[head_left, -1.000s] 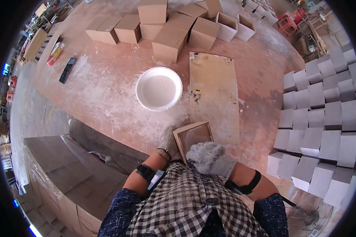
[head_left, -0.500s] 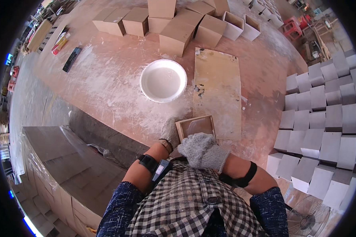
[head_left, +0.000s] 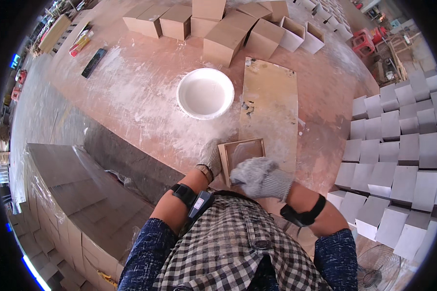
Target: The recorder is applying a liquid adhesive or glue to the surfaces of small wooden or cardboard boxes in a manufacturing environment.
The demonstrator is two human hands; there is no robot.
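An open wooden box [head_left: 245, 152], shallow and tan-rimmed with a pale dusty inside, sits just in front of my body. My left hand [head_left: 210, 157], in a knitted glove, grips its left side; the fingertips are partly hidden. Over the box's near right part lies my right hand [head_left: 258, 175], in a grey fuzzy glove with its fingers curled in. What those fingers hold, if anything, is hidden. Beyond the box stands a round white basin [head_left: 181, 92] with white material inside. A stained yellowish board [head_left: 271, 104] lies flat to the basin's right.
Brown boxes [head_left: 230, 34] line the table's far side, beside two open white-sided ones [head_left: 292, 36]. Stacked grey-white boxes [head_left: 391, 126] rise at right. A wrapped carton stack [head_left: 94, 194] stands near left. A dark phone-like object [head_left: 93, 63] lies far left; a fan [head_left: 378, 266] is lower right.
My right hand has shifted right and slightly down across the box, uncovering more of its inside. The left hand keeps its place at the box's side. The whole view has shifted slightly.
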